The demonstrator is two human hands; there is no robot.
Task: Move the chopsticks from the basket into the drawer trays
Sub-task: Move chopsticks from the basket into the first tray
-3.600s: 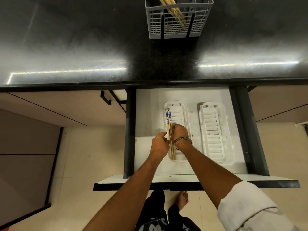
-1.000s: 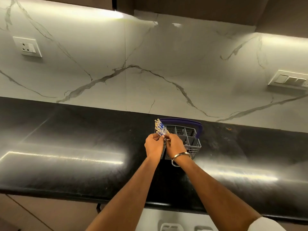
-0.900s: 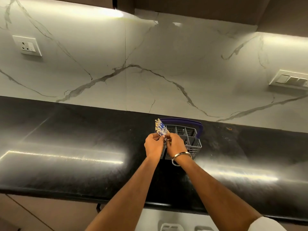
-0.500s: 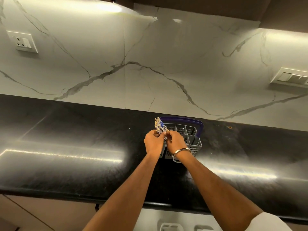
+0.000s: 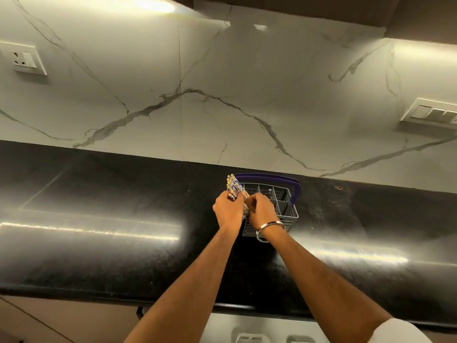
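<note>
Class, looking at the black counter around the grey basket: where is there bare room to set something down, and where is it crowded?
The black stone counter is bare to the left of the grey plastic basket with a purple handle, and again to its right, out to the marble wall. Crowded: the basket's near-left corner, where the left hand and right hand close on the blue-patterned chopsticks.

Two bare forearms reach in from below. The right hand (image 5: 261,210) has a thin silver metal bangle (image 5: 269,227) at the wrist, and a white rolled sleeve (image 5: 398,330) shows near the elbow. The left hand (image 5: 228,211) and arm wear nothing.
</note>
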